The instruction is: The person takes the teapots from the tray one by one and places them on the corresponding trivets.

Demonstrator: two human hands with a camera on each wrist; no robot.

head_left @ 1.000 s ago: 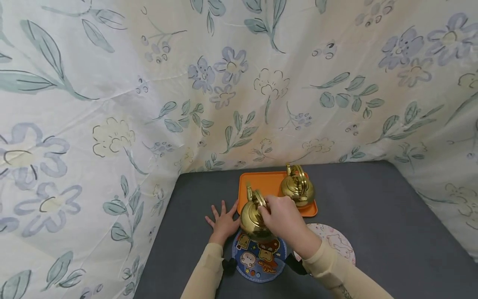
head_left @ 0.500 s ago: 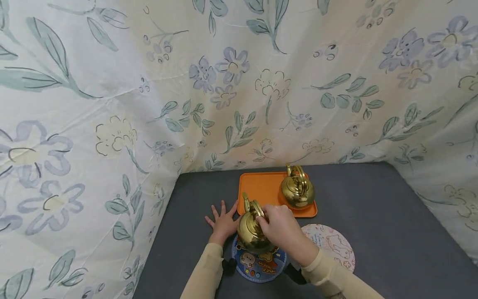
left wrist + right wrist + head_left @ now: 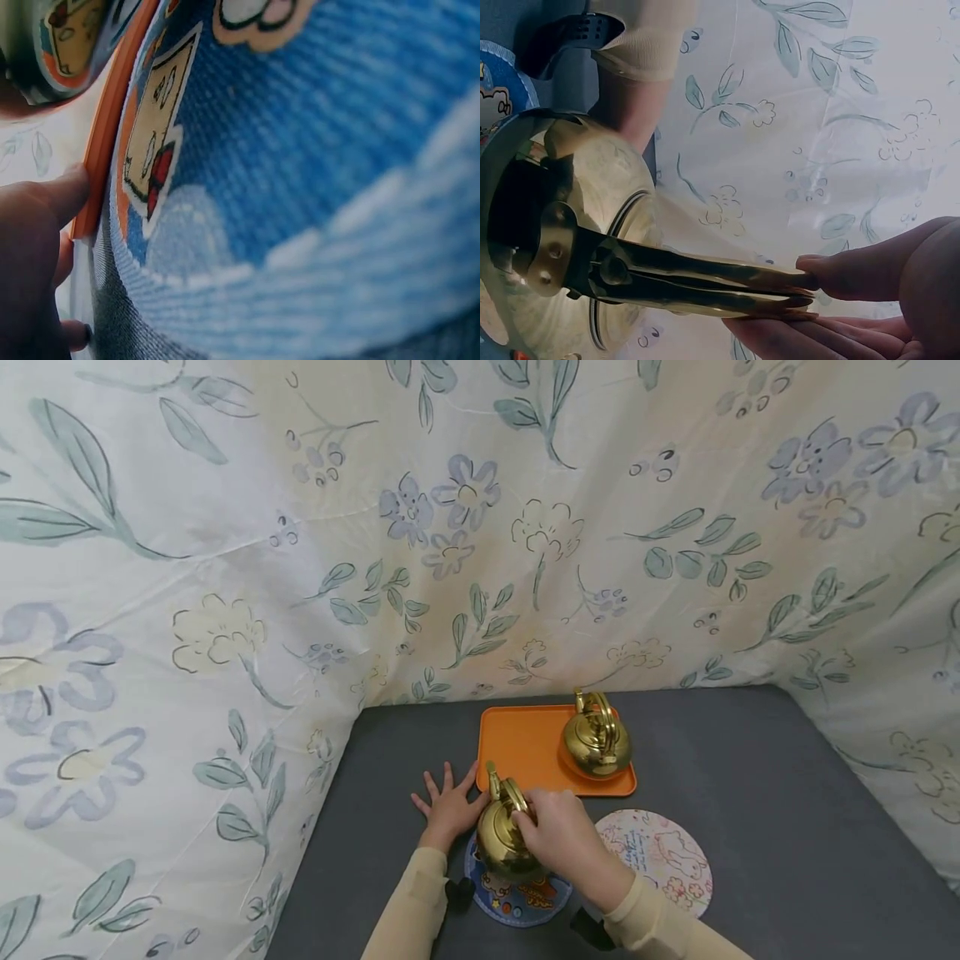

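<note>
While 1 gold kettle (image 3: 504,843) is gripped by its handle (image 3: 697,274) in the right hand (image 3: 564,831), it is positioned over the round blue mat (image 3: 517,912) — whether contact is made cannot be told. The left hand (image 3: 452,812) is laid spread on the grey table (image 3: 757,785), at the near-left corner of the orange tray (image 3: 521,739). On the tray's right side, the 2nd kettle (image 3: 596,745) is supported.

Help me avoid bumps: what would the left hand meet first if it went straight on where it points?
Likely the orange tray; the left hand has its index fingertip at the left edge, contact unclear.
</note>
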